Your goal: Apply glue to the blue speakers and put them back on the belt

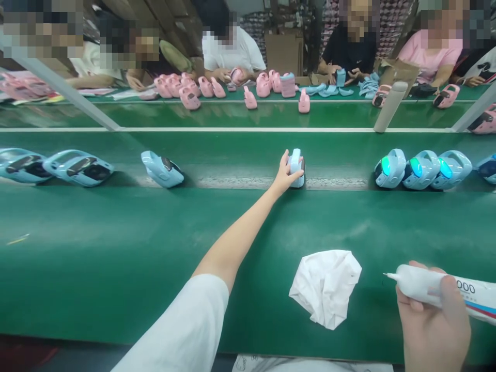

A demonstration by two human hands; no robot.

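Observation:
My left hand (289, 173) reaches forward across the bench, its fingers wrapped round a light-blue plastic device with a loop handle (296, 160) on the far strip. Part of that device is hidden behind the fingers. In my right hand (436, 320), at the lower right, lies a white glue tube (418, 283) with a label ending in "000". The tube's thin nozzle points left, toward a crumpled white cloth or tissue (327, 287) on the green bench. Nozzle and cloth are apart.
On the strip to the left stand several blue devices (163, 169); to the right, more blue devices (390, 169), some with lit green-blue panels. Beyond a white rail, co-workers handle pink devices (189, 97) and blue parts (329, 90). A pale post (390, 108) rises behind the strip.

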